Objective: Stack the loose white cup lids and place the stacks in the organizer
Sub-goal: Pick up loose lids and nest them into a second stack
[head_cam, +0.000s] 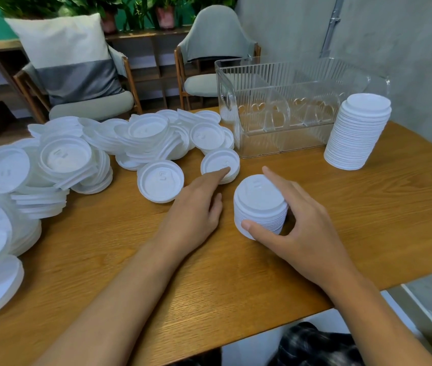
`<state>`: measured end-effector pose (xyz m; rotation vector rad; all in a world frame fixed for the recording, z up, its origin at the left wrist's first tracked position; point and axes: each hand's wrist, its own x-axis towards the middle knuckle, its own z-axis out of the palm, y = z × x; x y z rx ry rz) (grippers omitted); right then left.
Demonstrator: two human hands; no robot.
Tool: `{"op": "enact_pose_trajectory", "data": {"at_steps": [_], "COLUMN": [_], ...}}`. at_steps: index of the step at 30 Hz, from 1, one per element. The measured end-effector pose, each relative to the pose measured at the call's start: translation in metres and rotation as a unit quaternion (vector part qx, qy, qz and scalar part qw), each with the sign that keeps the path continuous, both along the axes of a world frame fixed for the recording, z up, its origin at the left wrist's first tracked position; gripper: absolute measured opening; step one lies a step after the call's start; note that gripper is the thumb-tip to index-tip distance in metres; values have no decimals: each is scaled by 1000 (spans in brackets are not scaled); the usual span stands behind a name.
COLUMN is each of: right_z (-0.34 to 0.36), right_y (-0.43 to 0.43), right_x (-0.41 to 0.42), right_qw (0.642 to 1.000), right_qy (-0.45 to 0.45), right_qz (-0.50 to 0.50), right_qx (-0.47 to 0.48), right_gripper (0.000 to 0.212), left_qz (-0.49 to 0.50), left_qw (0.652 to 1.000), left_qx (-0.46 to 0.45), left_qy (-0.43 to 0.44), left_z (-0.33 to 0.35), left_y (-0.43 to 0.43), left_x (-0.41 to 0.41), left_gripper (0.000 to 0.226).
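Your right grip (307, 223) is clasping the stack (258, 199) by its sides; left grip (196, 207), unclenched, is touching a lid (217, 162). Likely light, flimsy, slippery.

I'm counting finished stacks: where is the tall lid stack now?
Head view, far right: the tall lid stack stands on the table, just right of the clear organizer, outside it.

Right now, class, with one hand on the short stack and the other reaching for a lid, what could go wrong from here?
1. The tall stack stands free beside the organizer and seems to lean; a bump could topple it.
2. The left hand touches the lid with one fingertip only, so it may skid instead of lifting.
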<state>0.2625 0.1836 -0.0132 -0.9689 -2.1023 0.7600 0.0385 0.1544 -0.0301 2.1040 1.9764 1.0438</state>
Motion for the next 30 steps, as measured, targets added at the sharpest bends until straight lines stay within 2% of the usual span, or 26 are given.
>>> {"op": "enact_pose_trajectory", "data": {"at_steps": [3,11,19,26,30], "right_z": [0,-1,-1,-2,-3], "right_y": [0,0,-1,0,1], "right_x": [-2,-3,-7,-6,-6], "right_qw": [1000,1000,1000,1000,999], "right_qy": [3,1,17,30,37], "right_qz": [-3,-4,-2,-5,-7], "right_qx": [-1,1,6,0,-9], "right_gripper": [89,88,86,84,87], "left_qz": [7,28,52,65,67], "left_qw": [1000,999,992,982,947], "left_qx": [16,35,107,125,113], "left_qy": [21,25,-32,-124,-294], "left_z": [1,5,15,24,33], "left_y": [3,1,-6,-16,-19], "left_x": [1,-2,1,7,10], "left_gripper": [52,28,16,22,43]}}
